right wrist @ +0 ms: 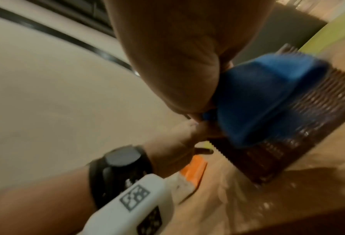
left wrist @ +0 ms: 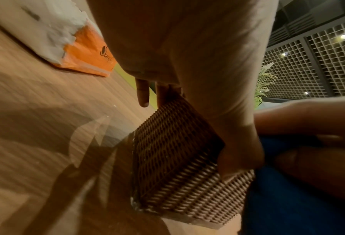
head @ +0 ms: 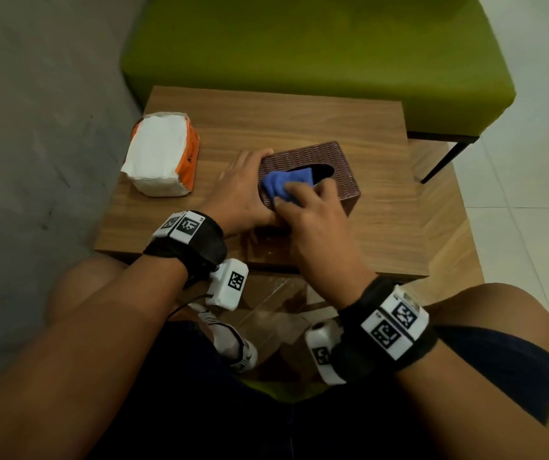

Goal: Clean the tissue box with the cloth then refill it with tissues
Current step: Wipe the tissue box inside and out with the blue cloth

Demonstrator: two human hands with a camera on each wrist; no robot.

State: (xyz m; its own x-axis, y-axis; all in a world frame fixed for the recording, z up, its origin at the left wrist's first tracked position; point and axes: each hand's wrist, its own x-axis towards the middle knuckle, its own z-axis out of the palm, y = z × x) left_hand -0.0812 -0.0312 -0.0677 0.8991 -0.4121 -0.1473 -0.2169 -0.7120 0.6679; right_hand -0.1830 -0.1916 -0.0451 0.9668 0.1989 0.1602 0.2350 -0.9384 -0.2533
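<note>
There is one tissue box (head: 313,167), brown and woven, with one oval slot in its top. One blue cloth (head: 284,184) lies on it. One pack of tissues (head: 162,154), white and orange, sits on the one wooden table (head: 299,117). Two hands are in view, a left hand (head: 243,190) and a right hand (head: 316,224), each wrist wearing one black band. One green bench (head: 299,48) stands behind the table.
</note>
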